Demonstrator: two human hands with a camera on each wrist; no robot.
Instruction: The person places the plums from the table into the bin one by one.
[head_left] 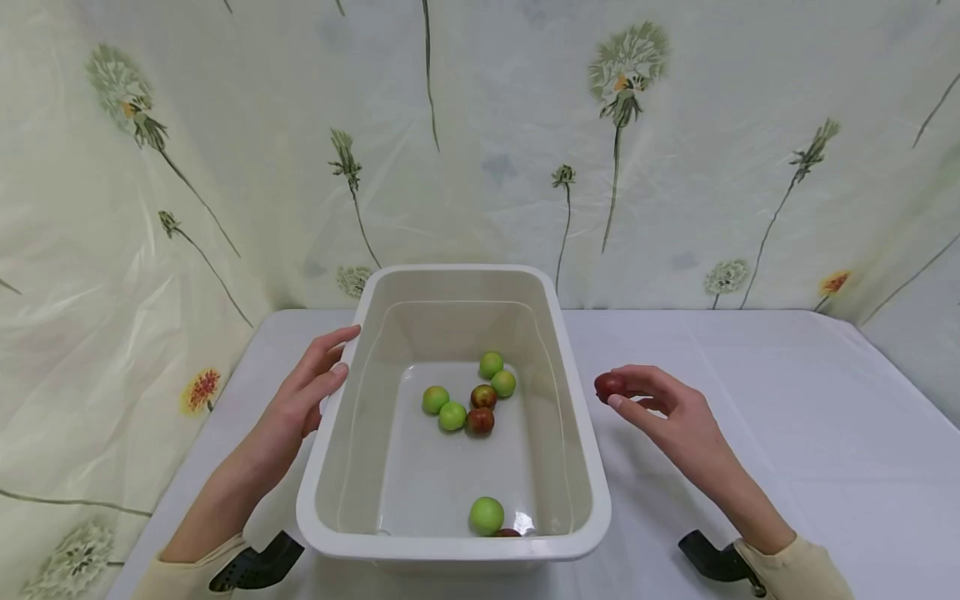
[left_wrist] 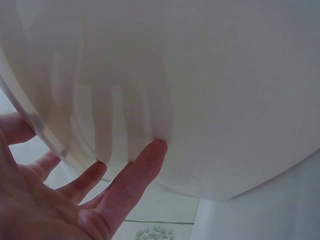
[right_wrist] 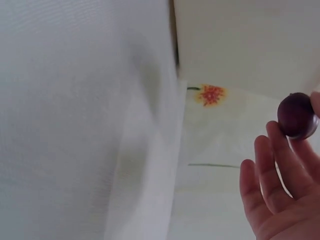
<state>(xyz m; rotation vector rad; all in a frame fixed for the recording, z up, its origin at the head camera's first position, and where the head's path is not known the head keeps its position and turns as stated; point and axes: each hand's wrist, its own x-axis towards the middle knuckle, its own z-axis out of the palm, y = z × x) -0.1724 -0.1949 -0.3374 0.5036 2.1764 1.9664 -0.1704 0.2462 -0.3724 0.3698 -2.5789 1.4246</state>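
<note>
A white plastic tub (head_left: 455, 547) stands on the table with several small round fruits inside, some green (head_left: 436, 399), some reddish brown (head_left: 480, 421). My left hand (head_left: 296, 400) touches the tub's left side near the rim. The left wrist view shows its fingertips (left_wrist: 159, 145) against the outer wall, fingers spread. To the right of the tub, my right hand (head_left: 675, 417) pinches a small dark red fruit (right_wrist: 296, 116) between thumb and fingertips, above the table. Its exact kind is unclear. The tub's front rim partly hides another reddish fruit (head_left: 507, 532) beside a green one (head_left: 487, 516).
A white cloth (head_left: 750, 375) covers the table. Behind and at the left hangs a pale curtain (head_left: 487, 200) printed with dandelions. Both wrists carry black mounts (head_left: 258, 563) over beige sleeves (head_left: 798, 573).
</note>
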